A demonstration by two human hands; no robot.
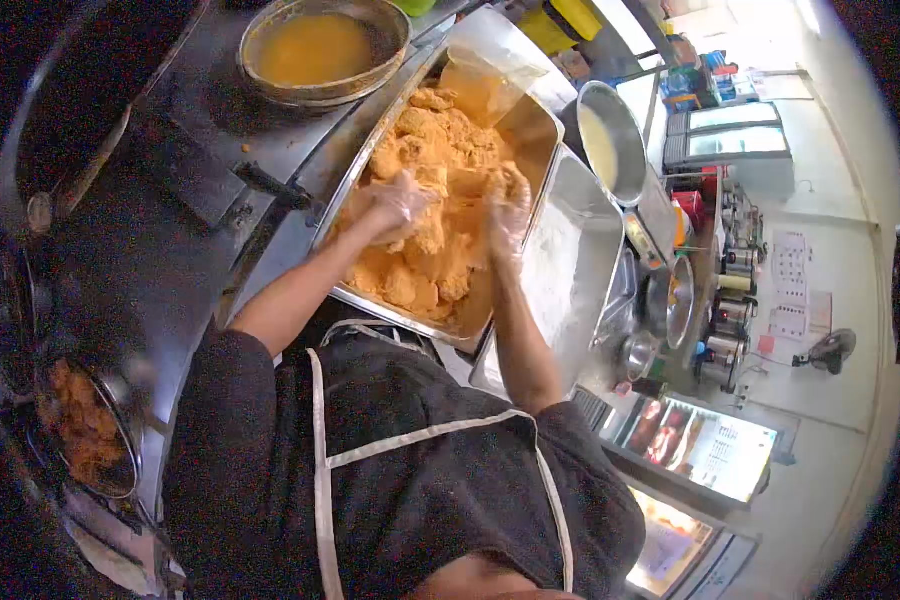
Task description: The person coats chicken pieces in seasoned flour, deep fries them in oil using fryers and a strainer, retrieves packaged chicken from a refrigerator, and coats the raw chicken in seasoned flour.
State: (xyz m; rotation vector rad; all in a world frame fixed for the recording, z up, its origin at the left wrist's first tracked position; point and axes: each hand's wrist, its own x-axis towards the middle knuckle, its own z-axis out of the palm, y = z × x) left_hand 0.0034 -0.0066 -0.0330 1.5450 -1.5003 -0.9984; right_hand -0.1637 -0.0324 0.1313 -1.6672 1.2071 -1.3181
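Observation:
A deep steel tray [368, 150] holds orange breading [460, 215] and several coated pieces that look like chicken [420, 135]. Both hands are inside the tray in clear plastic gloves. My left hand [402, 203], on the tray's left side, is closed around a breaded chicken piece [429, 183]. Across from it, my right hand [510, 205] has curled fingers caked with orange crumbs near the right wall. What those fingers hold, if anything, cannot be made out. A clear plastic container [480, 85] tilts in the tray's far end, with breading on it.
Right of the tray stands a steel pan of white flour [555, 260]. Beyond it is a bowl of pale liquid [602, 145]. A pan of yellowish liquid [315, 50] sits at upper left. Fried pieces [80, 425] fill a strainer at lower left.

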